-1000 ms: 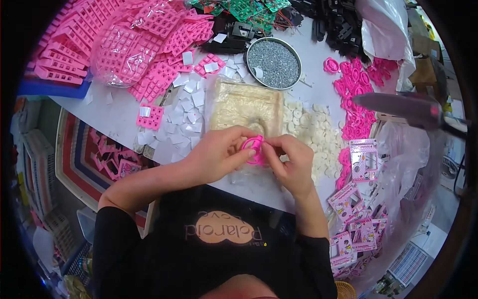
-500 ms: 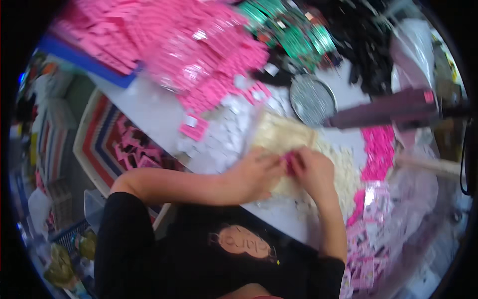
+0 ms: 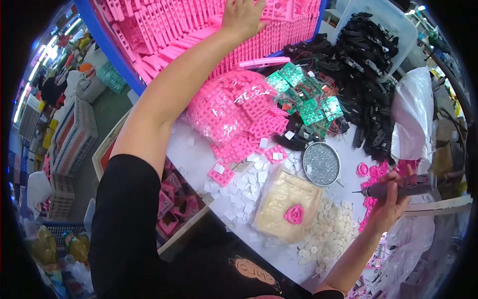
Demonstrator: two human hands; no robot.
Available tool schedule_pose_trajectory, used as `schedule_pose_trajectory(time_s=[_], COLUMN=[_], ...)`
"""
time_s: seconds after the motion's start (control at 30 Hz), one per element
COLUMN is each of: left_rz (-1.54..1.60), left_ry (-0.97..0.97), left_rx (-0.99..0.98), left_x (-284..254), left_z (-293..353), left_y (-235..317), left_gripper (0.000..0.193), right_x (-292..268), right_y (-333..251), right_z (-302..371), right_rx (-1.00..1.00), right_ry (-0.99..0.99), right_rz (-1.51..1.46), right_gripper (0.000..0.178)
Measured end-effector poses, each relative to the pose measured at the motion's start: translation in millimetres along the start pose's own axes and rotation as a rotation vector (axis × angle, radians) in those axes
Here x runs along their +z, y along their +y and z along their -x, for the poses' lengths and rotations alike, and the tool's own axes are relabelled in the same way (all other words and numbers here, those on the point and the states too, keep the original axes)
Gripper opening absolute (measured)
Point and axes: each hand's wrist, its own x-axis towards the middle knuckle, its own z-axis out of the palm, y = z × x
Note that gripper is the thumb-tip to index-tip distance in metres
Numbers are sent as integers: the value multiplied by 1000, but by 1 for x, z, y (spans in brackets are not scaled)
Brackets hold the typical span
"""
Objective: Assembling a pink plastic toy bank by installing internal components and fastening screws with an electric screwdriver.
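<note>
My left hand (image 3: 243, 19) is stretched far out over pink plastic parts (image 3: 199, 30) stacked in a blue crate (image 3: 110, 55). Its fingers are apart, some meeting the picture's top edge, and nothing shows in them. On the right, my right hand (image 3: 390, 205) is wrapped round a dark purple-grey electric screwdriver (image 3: 406, 186), whose thin bit points left. Between my arms, a round pink plastic piece (image 3: 294, 215) lies on a cream block wrapped in clear plastic (image 3: 279, 192). A round dish of small metal screws (image 3: 321, 163) stands just beyond the block.
White square bits (image 3: 241, 197) and cream discs (image 3: 331, 231) lie around the block. Farther back are bagged pink keypads (image 3: 224, 107), green circuit boards (image 3: 312, 110) with wires and a heap of black parts (image 3: 366, 99). A box of pink parts (image 3: 172, 199) sits left, below the table edge.
Both hands have left the wrapped block, where the pink piece now lies. My left hand has reached out to the pink parts; my right has taken hold of the electric screwdriver. The view has shifted.
</note>
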Motion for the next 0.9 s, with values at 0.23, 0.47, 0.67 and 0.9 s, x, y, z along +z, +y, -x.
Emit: schedule_pose_trajectory(time_s=[0.23,0.47,0.67,0.9], left_rz=[185,1725,2238,1885], left_ry=[24,-381,-879,-894], left_rx=[95,-649,-941,-1084], left_x=[13,-154,-190,-221], left_z=[-47,82,232,292], left_y=[-34,56,129,169], left_gripper=[24,34,34,42], right_x=[-14,2,63,6], right_y=[-11,-30,-12,-22], right_z=[24,72,79,128], right_rx=[-82,-478,629,627], right_ry=[235,77,-331,-649], right_rz=[357,469,-265,260], right_gripper=[69,68,64,52])
